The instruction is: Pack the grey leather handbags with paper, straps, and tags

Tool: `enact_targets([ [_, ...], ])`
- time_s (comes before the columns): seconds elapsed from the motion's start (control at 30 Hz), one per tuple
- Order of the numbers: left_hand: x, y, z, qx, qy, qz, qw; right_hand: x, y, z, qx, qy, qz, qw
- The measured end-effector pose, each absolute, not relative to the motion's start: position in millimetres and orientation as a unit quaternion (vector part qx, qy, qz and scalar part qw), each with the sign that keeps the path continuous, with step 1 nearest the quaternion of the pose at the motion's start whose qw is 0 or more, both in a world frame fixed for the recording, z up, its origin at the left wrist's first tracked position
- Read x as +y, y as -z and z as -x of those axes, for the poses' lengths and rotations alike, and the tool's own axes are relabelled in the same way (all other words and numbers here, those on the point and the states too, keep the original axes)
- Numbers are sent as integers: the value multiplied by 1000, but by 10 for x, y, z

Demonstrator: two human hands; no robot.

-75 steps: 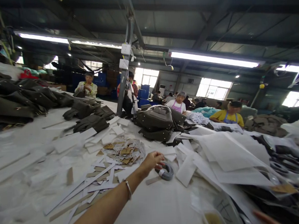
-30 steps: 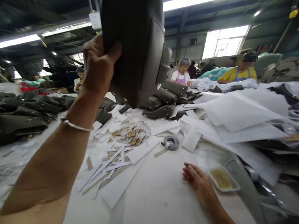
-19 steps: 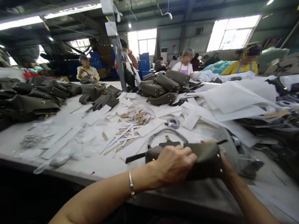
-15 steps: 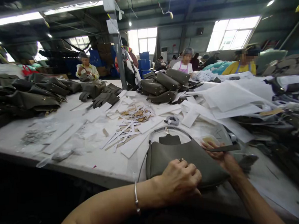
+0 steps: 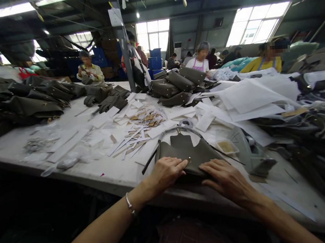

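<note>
An olive-grey handbag lies flat on the white table near its front edge, its curved handle pointing away from me. My left hand rests on the bag's near left part, fingers stretched flat. My right hand lies flat on the bag's near right part, fingers also extended. A thin dark strap trails from the bag's left side.
White and tan paper strips litter the table's middle. A small tray with yellowish paste sits right of the bag. Piles of dark bags stand behind and at the left. White sheets cover the right. Other people work at the far side.
My left hand fetched a bag from the far pile, swung it high, then set it down at the table's front. Both hands now lie flat on it instead of gripping it.
</note>
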State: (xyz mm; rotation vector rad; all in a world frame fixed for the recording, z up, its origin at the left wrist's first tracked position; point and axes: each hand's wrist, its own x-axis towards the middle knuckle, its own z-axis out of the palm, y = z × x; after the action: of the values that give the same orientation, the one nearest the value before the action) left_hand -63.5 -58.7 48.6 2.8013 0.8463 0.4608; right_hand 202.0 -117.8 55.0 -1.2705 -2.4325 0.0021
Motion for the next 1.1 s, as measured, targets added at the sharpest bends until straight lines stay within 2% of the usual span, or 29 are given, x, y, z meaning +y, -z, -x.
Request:
enact_targets([
  [0.07, -487, -496, 659, 277, -163, -945, 57, -998, -506, -1915, -868, 26, 461, 185],
  [0.23, -631, -288, 705, 346, -251, -896, -119, -790, -483, -1762, -878, 78, 445, 157],
  [0.33, -699, -139, 684, 369, -256, -881, -147, -801, -516, -1768, -882, 79, 442, 141],
  [0.47, -463, -68, 633, 398, -194, -889, -119, -799, -526, -1924, -885, 81, 439, 132],
  [0.6, -88, -133, 564, 420, -58, -906, -10, -642, -399, -2083, -859, 90, 481, 153],
  [0.67, 46, -189, 533, 430, -22, -902, 19, -497, -333, -2111, -833, 46, 534, 140],
  [0.8, 125, -292, 548, 415, 0, -909, 41, -268, -295, -2123, -767, -150, 618, 84],
  [0.87, 72, -336, 598, 413, 3, -909, 51, -265, -311, -2126, -751, -207, 622, 78],
  [1.0, -105, -453, 667, 391, -41, -917, 70, -402, -421, -2105, -780, -206, 584, 90],
  [1.1, -210, -551, 582, 368, -49, -926, 61, -476, -539, -2075, -827, -179, 529, 64],
])
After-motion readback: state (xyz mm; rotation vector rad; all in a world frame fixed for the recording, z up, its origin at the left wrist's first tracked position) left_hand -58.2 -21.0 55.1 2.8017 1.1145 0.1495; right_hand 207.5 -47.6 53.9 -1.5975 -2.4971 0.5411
